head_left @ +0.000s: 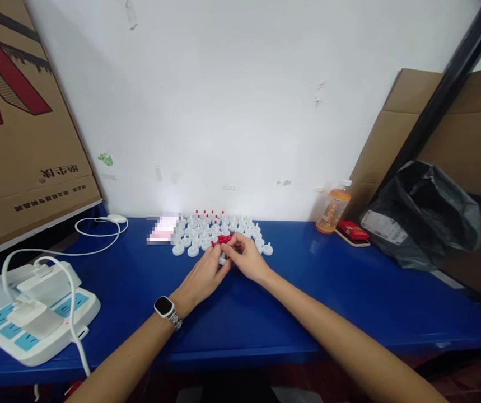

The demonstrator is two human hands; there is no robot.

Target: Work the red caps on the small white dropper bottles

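My left hand (pixel 204 274), with a watch (pixel 164 306) on its wrist, is closed around a white nozzle cap (pixel 222 260). Against it, my right hand (pixel 246 257) pinches its thumb and fingers together at the top of that cap; whatever sits between the fingertips is hidden. Just behind the hands lies a small heap of red tips (pixel 222 239). Several round white nozzle caps (pixel 193 251) with thin upright spouts spread around the heap. Some at the back carry red tips (pixel 205 213) on their spouts.
A blurred-out lit rectangle (pixel 163 229) lies left of the caps. On the left stands a power strip (pixel 51 330) with plugs and white cables. An orange drink bottle (pixel 333 210), a red box (pixel 353 230) and a dark plastic bag (pixel 420 218) are on the right.
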